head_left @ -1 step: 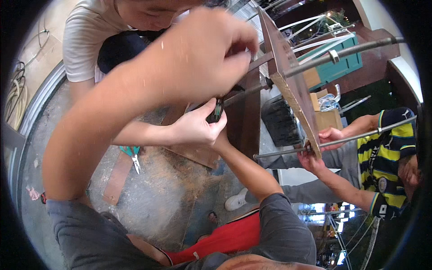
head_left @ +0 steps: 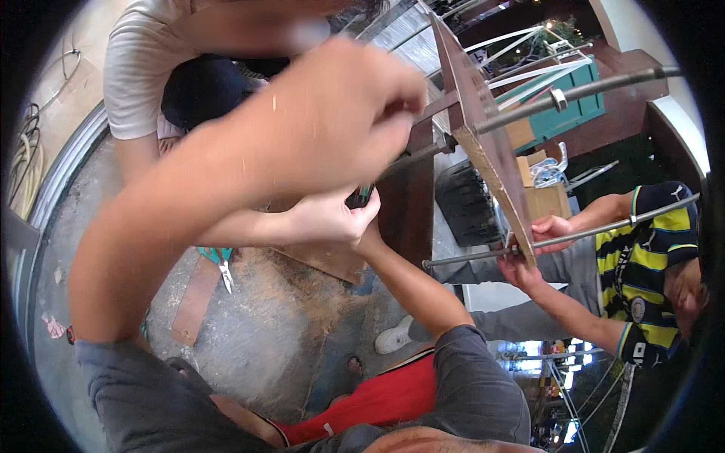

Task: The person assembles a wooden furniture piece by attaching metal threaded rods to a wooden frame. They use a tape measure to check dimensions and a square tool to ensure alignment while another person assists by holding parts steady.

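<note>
My left hand (head_left: pixel 361 113) is raised in front of me, fingers curled and smeared by motion. It is beside the brown wooden board (head_left: pixel 487 143), near a metal rod (head_left: pixel 414 157) that meets the board; what the fingers hold is hidden. My right forearm (head_left: pixel 415 285) reaches up from the lower right, and its hand is out of sight behind a co-worker's hand (head_left: pixel 332 219). That hand pinches a small dark object with a green part (head_left: pixel 361 197). On the right, another co-worker's hands (head_left: pixel 521 264) grip the board's lower corner.
Threaded rods with nuts (head_left: pixel 559 98) stick out from the board to the right. Green-handled shears (head_left: pixel 220 260) and a wooden strip (head_left: pixel 195 302) lie on the dusty floor. A black crate-like box (head_left: pixel 468 204) stands beneath the board. Cables (head_left: pixel 29 162) hang at far left.
My left hand has dropped slightly and now covers more of the dark object in the co-worker's hand. The board and the hands on its corner stay nearly the same.
</note>
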Motion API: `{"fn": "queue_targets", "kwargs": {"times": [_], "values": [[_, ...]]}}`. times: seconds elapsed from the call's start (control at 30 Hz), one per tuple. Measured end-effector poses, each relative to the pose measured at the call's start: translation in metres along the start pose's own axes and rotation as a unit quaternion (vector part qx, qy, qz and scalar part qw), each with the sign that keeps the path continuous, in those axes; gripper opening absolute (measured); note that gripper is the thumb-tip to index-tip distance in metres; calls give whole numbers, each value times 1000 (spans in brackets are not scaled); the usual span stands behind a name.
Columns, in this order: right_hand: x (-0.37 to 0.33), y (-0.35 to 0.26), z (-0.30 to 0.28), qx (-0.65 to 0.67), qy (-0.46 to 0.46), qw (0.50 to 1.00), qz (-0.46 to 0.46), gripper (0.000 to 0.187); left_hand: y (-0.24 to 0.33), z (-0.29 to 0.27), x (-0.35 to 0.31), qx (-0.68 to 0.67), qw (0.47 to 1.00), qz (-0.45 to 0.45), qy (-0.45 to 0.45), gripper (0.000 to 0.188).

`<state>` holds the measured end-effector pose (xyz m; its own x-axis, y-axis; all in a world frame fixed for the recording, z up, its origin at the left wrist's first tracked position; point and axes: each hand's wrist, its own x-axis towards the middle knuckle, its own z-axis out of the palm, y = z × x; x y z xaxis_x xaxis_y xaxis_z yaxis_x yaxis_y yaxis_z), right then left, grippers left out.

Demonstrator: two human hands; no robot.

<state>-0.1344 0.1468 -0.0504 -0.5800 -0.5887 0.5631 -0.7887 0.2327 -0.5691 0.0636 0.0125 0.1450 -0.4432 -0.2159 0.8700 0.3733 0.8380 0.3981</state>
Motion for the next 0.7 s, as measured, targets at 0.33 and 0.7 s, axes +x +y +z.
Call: {"fn": "queue_targets", "kwargs": {"times": [0.33, 0.7], "values": [[7, -90, -6, -99, 285, 952, 53, 29, 65, 51, -124, -220, 962, 46, -156, 22], [72, -192, -235, -284, 91, 820, -488, 53, -27, 125, -266, -156, 877, -441, -112, 37]]}}
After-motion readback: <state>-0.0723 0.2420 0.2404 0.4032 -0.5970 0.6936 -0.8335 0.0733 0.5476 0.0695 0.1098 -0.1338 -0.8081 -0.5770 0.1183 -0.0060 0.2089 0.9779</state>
